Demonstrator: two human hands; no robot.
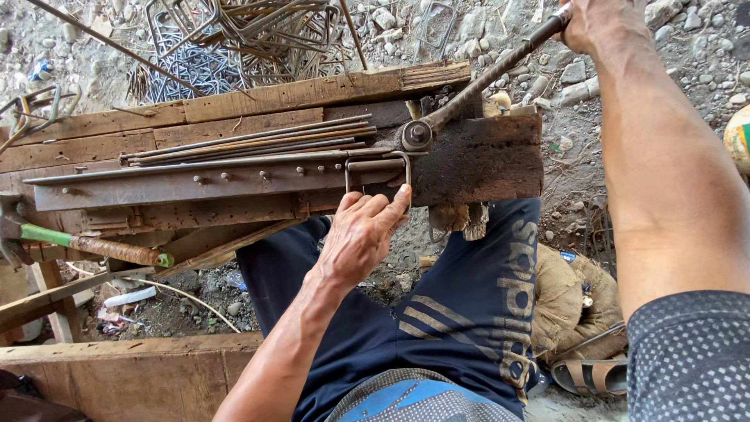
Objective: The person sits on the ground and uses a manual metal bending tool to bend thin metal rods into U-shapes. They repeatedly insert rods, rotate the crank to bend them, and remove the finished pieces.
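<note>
Mid-bend rn: left hand [361, 234] fingers closed, pinching the wire stirrup [377, 168] at the bench's [476, 168] near edge, right hand [587, 23] gripping the lever bar [488, 76] far right. Next pull prob needs the wire pinned flat.

The weathered wooden plank surface [258, 98] is reddish-brown, darkening almost to black near its right end. The thin steel rods [250, 144] lying on it are rust-brown and grey. A long bending lever [484, 78] is dark grey metal. A rusty pipe [94, 246] has bright green ends. Navy shorts [461, 312] carry grey stripes; the sleeve [691, 355] is dark blue with small pale dots.
</note>
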